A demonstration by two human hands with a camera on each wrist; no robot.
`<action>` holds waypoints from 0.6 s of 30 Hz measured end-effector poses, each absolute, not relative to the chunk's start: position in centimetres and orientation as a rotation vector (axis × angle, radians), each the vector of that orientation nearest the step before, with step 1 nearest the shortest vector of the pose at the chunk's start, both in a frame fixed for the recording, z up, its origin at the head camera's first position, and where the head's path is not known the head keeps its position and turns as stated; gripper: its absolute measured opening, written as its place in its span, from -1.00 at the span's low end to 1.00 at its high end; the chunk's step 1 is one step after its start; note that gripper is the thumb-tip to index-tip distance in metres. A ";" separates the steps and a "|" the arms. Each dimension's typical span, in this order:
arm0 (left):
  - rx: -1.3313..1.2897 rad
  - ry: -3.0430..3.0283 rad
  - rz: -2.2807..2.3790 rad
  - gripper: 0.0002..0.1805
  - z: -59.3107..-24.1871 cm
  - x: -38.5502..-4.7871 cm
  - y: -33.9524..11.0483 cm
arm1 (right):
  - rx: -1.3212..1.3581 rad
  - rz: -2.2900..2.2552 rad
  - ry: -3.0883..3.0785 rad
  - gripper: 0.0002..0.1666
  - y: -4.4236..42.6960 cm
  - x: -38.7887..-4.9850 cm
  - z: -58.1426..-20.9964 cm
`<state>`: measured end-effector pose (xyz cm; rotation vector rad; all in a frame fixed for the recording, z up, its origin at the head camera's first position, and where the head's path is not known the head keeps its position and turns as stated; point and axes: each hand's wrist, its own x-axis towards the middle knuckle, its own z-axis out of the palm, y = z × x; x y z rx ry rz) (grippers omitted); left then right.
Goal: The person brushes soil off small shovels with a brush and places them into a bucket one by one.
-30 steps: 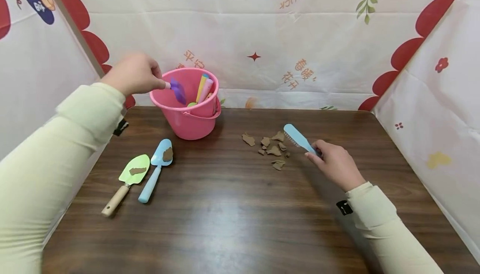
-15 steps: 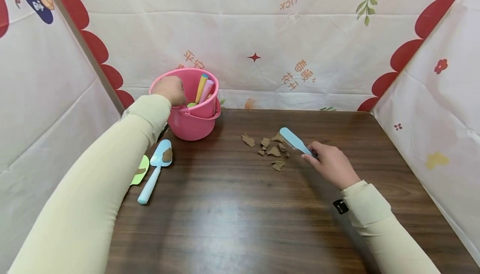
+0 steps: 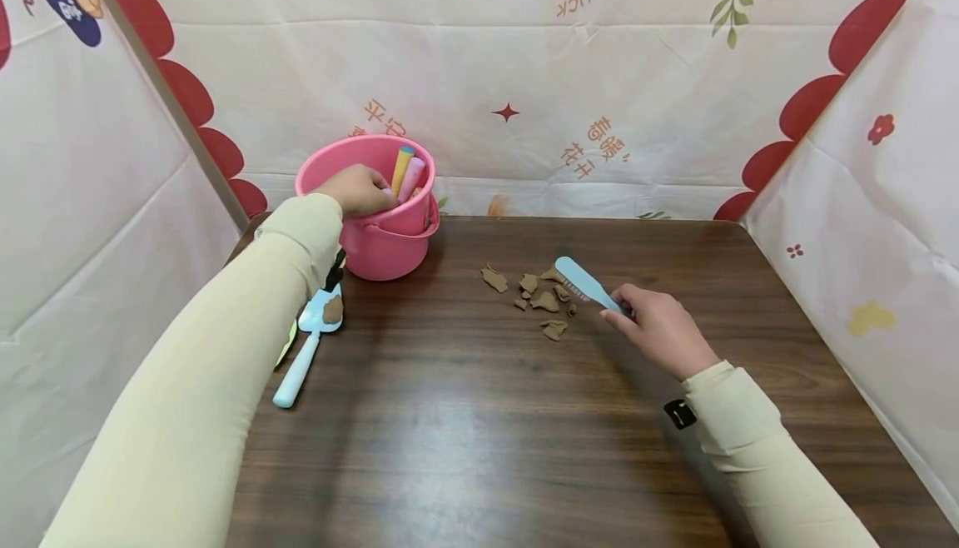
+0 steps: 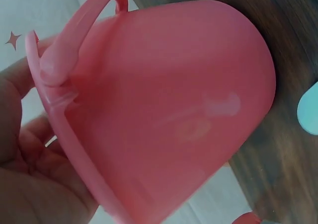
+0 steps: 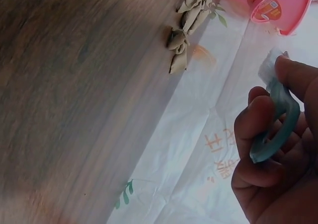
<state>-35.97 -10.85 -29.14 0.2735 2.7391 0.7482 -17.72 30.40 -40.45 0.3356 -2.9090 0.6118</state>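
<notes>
My left hand (image 3: 361, 190) reaches over the near rim of the pink bucket (image 3: 385, 252), its fingertips closed around a pale pink handle end. The bucket wall hides whatever is below it; in the left wrist view, the hand (image 4: 44, 179) is partly behind the bucket's rim (image 4: 82, 159). My right hand (image 3: 663, 327) grips a light blue brush (image 3: 584, 281), bristles down beside several brown clay pieces (image 3: 545, 302). In the right wrist view, curled fingers hold the brush's looped handle (image 5: 285, 129).
Left on the wooden table (image 3: 464, 431) lie a light blue scoop (image 3: 300, 369) with a brown piece on it and a green trowel (image 3: 287, 344), mostly behind my left forearm. Yellow (image 3: 402, 166) and pink handles (image 3: 411, 179) stick up inside the bucket. Printed cloth walls surround the table.
My left hand has moved right and down into the bucket with the purple tool, which is now out of sight. The brush has shifted slightly left, nearer the clay pieces.
</notes>
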 end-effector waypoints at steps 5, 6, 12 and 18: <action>0.390 2.751 0.773 -0.65 -29.2 -35.6 -10.4 | 0.354 0.618 -2.915 -0.79 30.2 -17.9 -40.4; 0.430 2.777 0.807 -0.67 -29.1 -35.3 -10.3 | 0.353 0.619 -2.918 -0.78 30.2 -17.9 -40.3; 0.699 3.010 1.173 -0.77 -28.0 -30.5 -12.4 | 0.347 0.613 -2.931 -0.78 30.3 -17.3 -40.3; 0.736 3.078 0.915 -0.86 -31.7 -25.0 -17.3 | 0.318 0.599 -2.929 -0.81 31.3 -16.6 -40.2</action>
